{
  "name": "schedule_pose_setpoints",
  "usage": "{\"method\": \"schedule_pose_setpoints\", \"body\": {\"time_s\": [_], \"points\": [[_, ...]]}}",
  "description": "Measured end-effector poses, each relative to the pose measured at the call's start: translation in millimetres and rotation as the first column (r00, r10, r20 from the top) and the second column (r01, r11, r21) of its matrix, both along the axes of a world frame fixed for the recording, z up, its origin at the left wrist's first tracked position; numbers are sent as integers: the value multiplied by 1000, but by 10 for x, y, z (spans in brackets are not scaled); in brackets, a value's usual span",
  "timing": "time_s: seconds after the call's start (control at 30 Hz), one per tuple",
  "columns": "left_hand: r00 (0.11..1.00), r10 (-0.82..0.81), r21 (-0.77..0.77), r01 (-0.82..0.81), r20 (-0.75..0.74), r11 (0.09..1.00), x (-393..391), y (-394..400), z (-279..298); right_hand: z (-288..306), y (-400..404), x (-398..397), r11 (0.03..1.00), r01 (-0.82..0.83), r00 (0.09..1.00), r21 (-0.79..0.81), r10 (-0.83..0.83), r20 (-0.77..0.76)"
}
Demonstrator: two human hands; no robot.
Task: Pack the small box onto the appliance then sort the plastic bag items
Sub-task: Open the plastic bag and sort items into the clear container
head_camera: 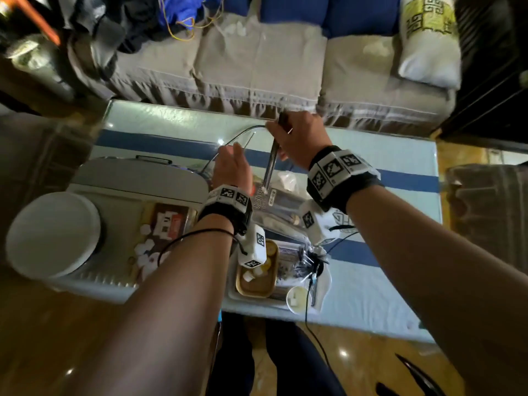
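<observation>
My right hand (pixel 300 138) is shut on a long dark metal tool (pixel 270 170), held upright; its lower tip rests in a clear plastic bag (pixel 281 202) on the table. A thin curved wire (pixel 243 132) arcs from that hand down to my left hand (pixel 231 167). The left hand is seen from the back with its fingers at the wire, and its grip is hidden. A small brown and white box (pixel 168 224) lies flat on top of the grey appliance (pixel 137 181) at the left, beside a white round lid (pixel 54 235).
A light blue striped cloth covers the table (pixel 385 267). A tray holds a wooden dish (pixel 257 281), a paper cup (pixel 295 300) and a packet, with a black cable trailing off. A grey sofa (pixel 257 61) with a pillow (pixel 428 38) stands behind. The floor is wooden.
</observation>
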State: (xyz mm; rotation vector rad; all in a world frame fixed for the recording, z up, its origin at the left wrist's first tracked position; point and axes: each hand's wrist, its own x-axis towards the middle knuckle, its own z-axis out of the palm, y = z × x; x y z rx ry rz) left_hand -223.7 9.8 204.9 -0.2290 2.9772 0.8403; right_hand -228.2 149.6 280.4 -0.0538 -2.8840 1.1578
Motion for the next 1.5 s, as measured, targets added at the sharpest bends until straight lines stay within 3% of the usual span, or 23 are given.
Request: {"method": "schedule_pose_setpoints", "body": {"time_s": [0.17, 0.23, 0.4, 0.53, 0.83, 1.13, 1.27, 1.5], "points": [[950, 174, 15, -184, 258, 983, 28, -301, -328, -316, 282, 253, 998, -56, 978, 1, 55, 202], [926, 239, -4, -249, 292, 969, 6, -378, -477, -554, 375, 315, 999, -35, 968, 22, 29, 248], [915, 293, -42, -293, 276, 955, -109, -432, -807, -1225, 492, 446, 997, -56, 950, 46, 39, 311], [840, 435, -104, -426, 325, 899, -240, -488, -1178, -1737, 497, 473, 995, -90, 911, -39, 98, 400], [780, 521, -166, -495, 347, 853, -359, -362, -2049, -2647, 507, 417, 989, -141, 865, -51, 148, 480], [869, 471, 108, -489, 153, 866, -706, -10, -2164, -3024, 576, 200, 957, -244, 765, 156, 92, 637], [883, 434, 157, -461, 177, 873, -693, -54, -2327, -3251, 460, 246, 922, -350, 680, 166, 129, 721], [936, 335, 242, -352, 110, 904, -800, 16, -2435, -3442, 402, 105, 858, -511, 476, 50, 234, 848]]}}
